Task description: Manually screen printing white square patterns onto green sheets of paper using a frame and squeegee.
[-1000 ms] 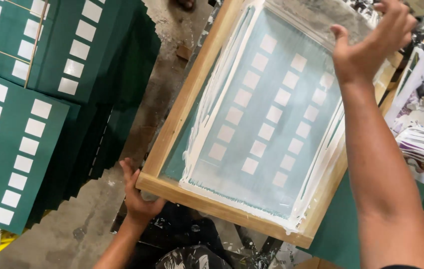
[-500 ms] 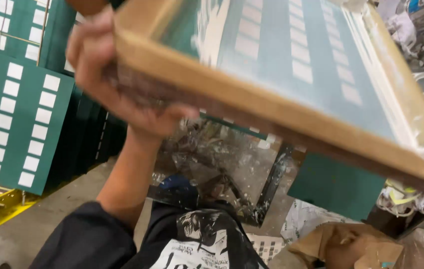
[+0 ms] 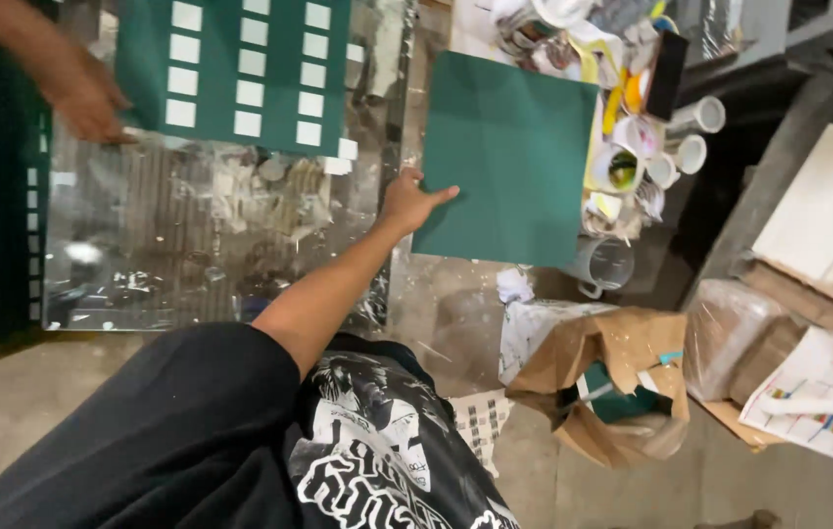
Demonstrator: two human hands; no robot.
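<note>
Head view: right hand [image 3: 414,199] spread flat on upright plain green sheet [image 3: 509,157]; left hand [image 3: 86,96] seemingly grips printed sheet [image 3: 240,69].

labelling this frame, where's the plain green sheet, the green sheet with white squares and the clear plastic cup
plain green sheet [image 3: 509,162], head view, its middle
green sheet with white squares [image 3: 240,69], head view, its middle
clear plastic cup [image 3: 604,263], head view, its side wall

2 green sheets [image 3: 509,162], 2 hands [image 3: 411,201], 1 brown paper bag [image 3: 612,377], 1 clear cup [image 3: 604,264].

R hand [image 3: 406,201] on plain green sheet [image 3: 509,157], L hand [image 3: 88,98] prob. at printed sheet [image 3: 240,69].
</note>
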